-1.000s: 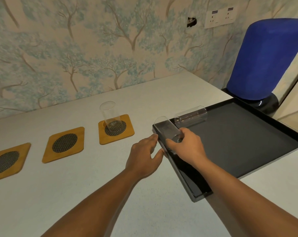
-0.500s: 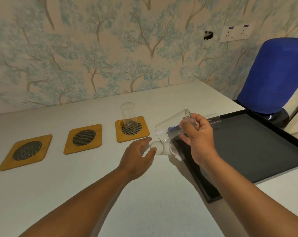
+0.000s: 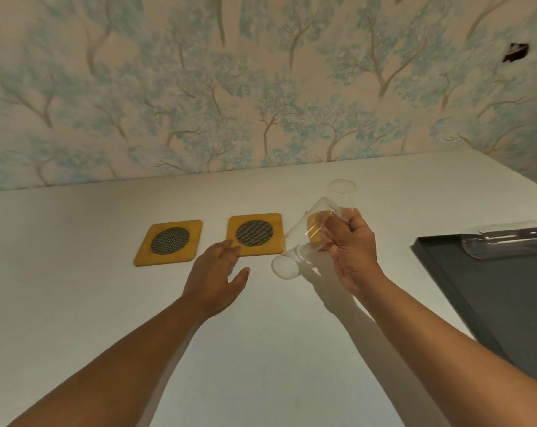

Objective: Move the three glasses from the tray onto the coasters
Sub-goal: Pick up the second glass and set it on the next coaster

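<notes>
My right hand [image 3: 348, 252] grips a clear glass [image 3: 301, 245], tilted with its open mouth down-left, just above the white table. Behind it another glass [image 3: 341, 192] stands upright on a wooden coaster [image 3: 315, 224] that my hand mostly hides. Two more wooden coasters with dark mesh centres lie bare: the middle coaster [image 3: 255, 234] and the left coaster [image 3: 169, 242]. My left hand [image 3: 216, 272] hovers open, fingertips at the middle coaster's front-left corner. A third glass [image 3: 507, 243] lies on its side at the far edge of the black tray [image 3: 492, 303].
The white table [image 3: 261, 349] runs back to a wall with tree-patterned wallpaper [image 3: 261, 87]. The tray occupies the right side, partly cut off by the frame edge.
My right hand has carried the tilted glass left, away from the tray and toward the coasters. My left hand has moved left to the middle coaster. The view has panned left.
</notes>
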